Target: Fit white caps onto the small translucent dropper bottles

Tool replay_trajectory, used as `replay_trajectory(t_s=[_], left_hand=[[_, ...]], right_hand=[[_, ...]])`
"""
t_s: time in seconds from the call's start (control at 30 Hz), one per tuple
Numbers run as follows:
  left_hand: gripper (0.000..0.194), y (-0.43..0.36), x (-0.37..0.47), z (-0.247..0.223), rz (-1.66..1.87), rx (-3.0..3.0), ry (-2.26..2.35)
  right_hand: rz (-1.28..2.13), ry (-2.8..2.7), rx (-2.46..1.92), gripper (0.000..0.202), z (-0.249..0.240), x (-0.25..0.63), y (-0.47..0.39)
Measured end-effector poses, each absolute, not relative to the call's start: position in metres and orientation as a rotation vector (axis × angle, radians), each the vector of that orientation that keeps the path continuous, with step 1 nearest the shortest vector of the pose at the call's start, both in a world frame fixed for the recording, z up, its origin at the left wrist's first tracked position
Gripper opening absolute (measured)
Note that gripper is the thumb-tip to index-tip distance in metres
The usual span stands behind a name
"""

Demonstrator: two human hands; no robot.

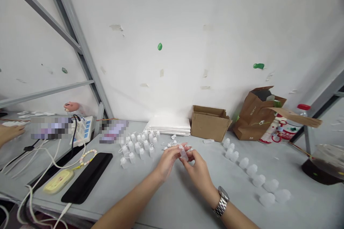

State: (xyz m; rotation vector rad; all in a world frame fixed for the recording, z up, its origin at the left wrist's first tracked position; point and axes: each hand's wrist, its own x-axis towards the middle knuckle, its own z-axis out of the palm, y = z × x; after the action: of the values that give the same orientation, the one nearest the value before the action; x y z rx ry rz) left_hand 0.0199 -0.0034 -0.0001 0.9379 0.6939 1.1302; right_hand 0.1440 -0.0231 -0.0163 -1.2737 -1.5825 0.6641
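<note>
**At the middle of the frame, just below centre, two hands share one small translucent bottle [183,153]**

Above the bare front part of the grey table [166,200], the left hand [167,161] and the right hand [198,170] meet around the bottle. The fingers of the left hand are closed on its upper end, coming in from the left. The fingers of the right hand are closed on it from the right, with the thumb against its lower part. The bottle is tilted between the two sets of fingertips; how much of it each fingertip covers is too small to tell. A metal watch [221,201] circles the right wrist.

Just behind the hands lie small white pieces [172,144], partly hidden by the fingers. To their right, a clear piece [208,141] lies flat in front of an open cardboard box [208,125], beside a white stack [168,125] against the wall.

Left of the hands stands a group of white-topped bottles [142,154]. On the right, a line of translucent containers [252,170] runs down towards the lower right, with a brown paper bag [249,116] behind it and a dark-filled cup [325,164] near the right edge.

At lower left are a long black object [87,178], a yellow case [58,181], a beaded loop [88,157] and white cables [51,164]. Another person's hand [10,133] shows at the left edge.
</note>
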Motion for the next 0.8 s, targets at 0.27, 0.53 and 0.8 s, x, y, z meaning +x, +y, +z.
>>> replay_trajectory(t_s=[0.27,0.53,0.8], left_hand=[[0.035,0.001,0.021,-0.01,1.14,0.877,0.646],[0.033,0.002,0.02,-0.006,1.094,0.781,0.593],[0.029,0.007,0.016,-0.007,1.049,0.702,0.622]], right_hand=[[0.792,-1.502,-1.29,0.014,-0.015,0.143,-0.022],[0.992,-1.365,-1.231,0.018,-0.016,0.145,-0.018],[1.226,-1.181,-1.125,0.024,-0.02,0.146,-0.01]])
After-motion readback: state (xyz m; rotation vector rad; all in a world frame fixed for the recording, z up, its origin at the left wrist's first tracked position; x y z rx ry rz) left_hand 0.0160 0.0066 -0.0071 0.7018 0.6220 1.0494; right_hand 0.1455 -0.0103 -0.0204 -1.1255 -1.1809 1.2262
